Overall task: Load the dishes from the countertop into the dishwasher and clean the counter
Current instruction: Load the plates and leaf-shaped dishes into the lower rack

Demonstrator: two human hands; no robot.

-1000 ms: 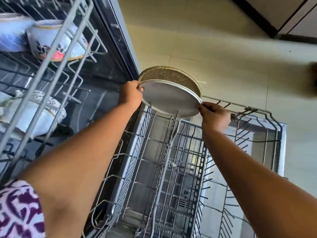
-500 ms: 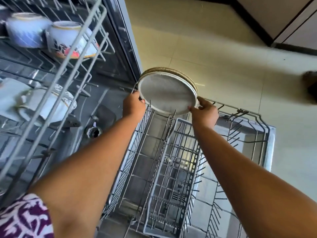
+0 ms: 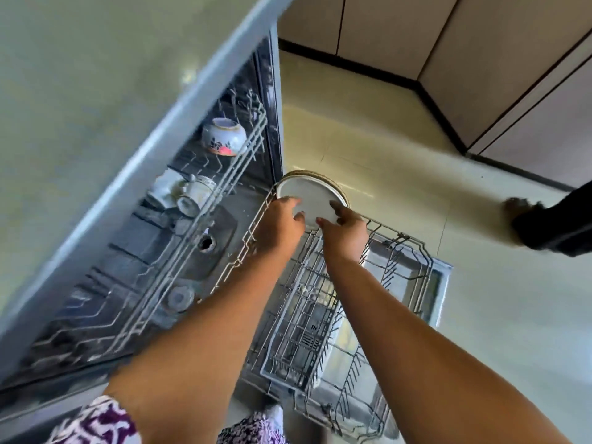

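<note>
A round white plate [image 3: 315,195] with a brown rim stands on edge at the far end of the pulled-out lower dishwasher rack [image 3: 416,248]. My left hand [image 3: 278,227] holds the plate's lower left rim with curled fingers. My right hand [image 3: 347,233] lies against the plate's lower right face, with its index finger stretched over the plate and the thumb near the bottom edge. The plate's lower edge is hidden behind both hands.
The upper rack [image 3: 256,139] on the left carries a painted bowl [image 3: 224,136] and cups [image 3: 195,193]. The open dishwasher door [image 3: 443,283] lies under the lower rack. A pale countertop [image 3: 80,91] fills the upper left. Someone's dark-clad limb [image 3: 551,222] reaches over the floor at right.
The plate went down from above the rack and now stands in its far end. Both hands shifted from the plate's sides to its lower front. My head rose, widening the view.
</note>
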